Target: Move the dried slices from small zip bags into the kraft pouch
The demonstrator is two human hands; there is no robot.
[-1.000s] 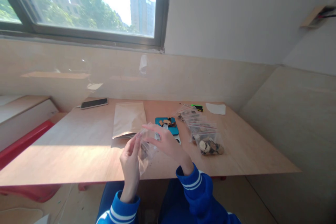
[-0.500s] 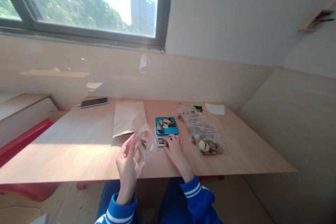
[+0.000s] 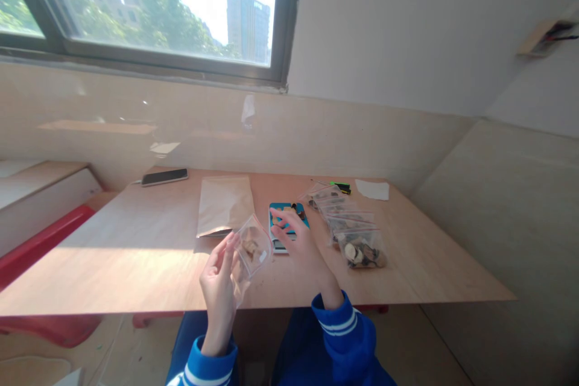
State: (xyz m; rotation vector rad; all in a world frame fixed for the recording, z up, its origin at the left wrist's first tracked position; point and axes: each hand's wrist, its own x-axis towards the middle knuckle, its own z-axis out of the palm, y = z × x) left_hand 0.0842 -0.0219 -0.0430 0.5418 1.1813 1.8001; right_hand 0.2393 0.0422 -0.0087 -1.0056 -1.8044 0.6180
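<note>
Over at the wooden tabletop's (image 3: 136, 277) far left corner lies a phone (image 3: 164, 177); near the far right one, white paper (image 3: 372, 189). Between them — a brown envelope (image 3: 226, 205), blue-topped scale (image 3: 279, 246), overlapping clear bags (image 3: 363, 252), and a green-and-black tool (image 3: 341, 187) near the far edge.

no readable text or numbers, small white patch (image 3: 263, 256) on a clear plastic zip bag with red-lined edge (image 3: 253, 261) too small to make out, grey rectangular display (image 3: 279, 245) on a flat blue-and-white scale (image 3: 277, 205) likewise illegible
</note>
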